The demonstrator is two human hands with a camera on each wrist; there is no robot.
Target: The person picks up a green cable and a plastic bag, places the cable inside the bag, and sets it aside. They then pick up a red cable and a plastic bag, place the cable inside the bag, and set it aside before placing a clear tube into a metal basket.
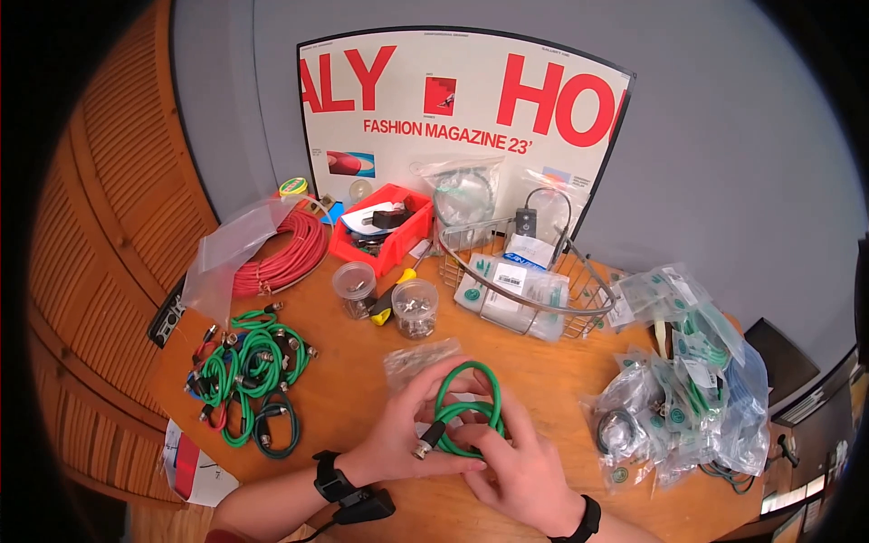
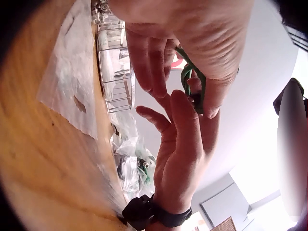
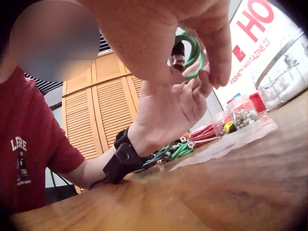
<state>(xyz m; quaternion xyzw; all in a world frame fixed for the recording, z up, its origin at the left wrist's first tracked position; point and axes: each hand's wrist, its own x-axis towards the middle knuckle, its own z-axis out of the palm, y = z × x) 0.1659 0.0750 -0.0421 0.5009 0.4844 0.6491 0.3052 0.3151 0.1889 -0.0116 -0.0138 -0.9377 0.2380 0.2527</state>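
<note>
Both hands hold a small coil of green cable [image 1: 471,366] over the front of the table. A metal BNC connector [image 1: 424,445] with a black boot sticks out of the coil toward the left palm. My left hand [image 1: 398,433] grips the coil from the left, its thumb running along the bottom. From the other side my right hand [image 1: 529,466] pinches the loops between thumb and fingers. In the right wrist view the connector [image 3: 178,61] shows between the hands. Part of the coil is hidden behind the fingers. A flat clear plastic bag [image 1: 421,360] lies just beyond the hands.
Tangled green cables [image 1: 262,357] lie at left, before a red cable coil [image 1: 285,253]. Two clear tubs [image 1: 415,312], a screwdriver [image 1: 385,312], a red bin [image 1: 398,242] and a wire basket [image 1: 588,312] stand behind. Bagged cables [image 1: 679,398] pile up at right.
</note>
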